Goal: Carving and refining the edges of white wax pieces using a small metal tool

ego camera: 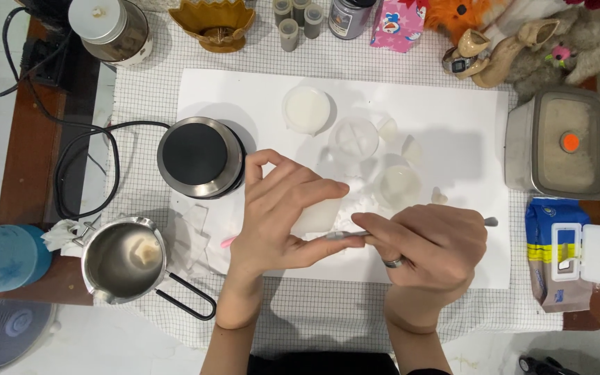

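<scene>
Both hands are working near the front edge of the white sheet (453,125) that covers the middle of the table. The left hand (279,215) is curled around a small translucent white cup (319,215), thumb underneath and fingers arched over the top, so only part of the cup shows. The right hand (428,243), a ring on one finger, is closed around a slim grey-handled tool (345,235) whose tip reaches the cup beside the left thumb; its far end pokes out past the knuckles. Just behind the hands, toward the sheet's centre, sit several more white moulds: a round one (307,109), a divided round one (354,137) and another cup (398,185). A black hot plate (199,156) stands at the sheet's left edge, with a steel pouring pot (123,258) near the table's front left corner. A lidded grey container (567,142) sits at the right edge.
</scene>
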